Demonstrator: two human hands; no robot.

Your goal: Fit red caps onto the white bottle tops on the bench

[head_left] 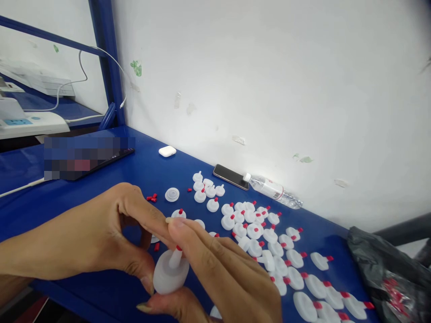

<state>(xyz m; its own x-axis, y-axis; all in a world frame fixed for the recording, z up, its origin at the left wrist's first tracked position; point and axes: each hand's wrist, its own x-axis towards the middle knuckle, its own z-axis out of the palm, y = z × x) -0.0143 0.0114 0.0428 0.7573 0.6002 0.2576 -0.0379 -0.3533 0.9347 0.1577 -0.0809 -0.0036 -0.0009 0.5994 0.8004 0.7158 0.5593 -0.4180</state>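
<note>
Capping step in hand, I judged: left hand gripped white nozzle cap; right hand pinched red tip onto spout. Next move called for firm seating push. Finished caps lay toward counter right edge.

A white plastic cap with a round, disc-shaped base and a thin upright spout is held just above the near edge of the blue tabletop. Its spout tilts slightly right and ends in a small red tip. The translucent base faces the camera, pinched at its lower rim.
</note>
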